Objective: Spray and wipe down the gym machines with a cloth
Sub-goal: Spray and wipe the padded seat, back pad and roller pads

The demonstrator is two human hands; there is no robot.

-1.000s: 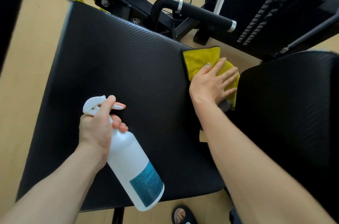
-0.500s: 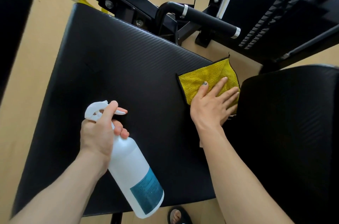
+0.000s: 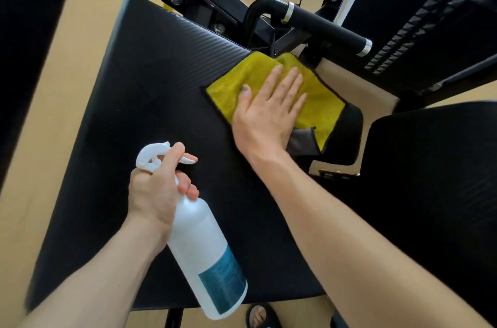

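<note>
Black pad (image 3: 161,102): flat right hand (image 3: 266,112) presses cloth (image 3: 320,102); left hand (image 3: 158,190) grips nozzle-up bottle (image 3: 204,249).

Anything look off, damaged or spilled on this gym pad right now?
Nothing stands out. The black pad shows no tears or puddles. The right hand presses the yellow cloth flat; one corner is folded, showing grey backing. The left hand holds the spray bottle.

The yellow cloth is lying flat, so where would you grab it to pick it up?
Probably the turned-up grey corner of the yellow cloth, pinched from the right: it is folded over, beside the right hand pressing flat on the cloth.
</note>
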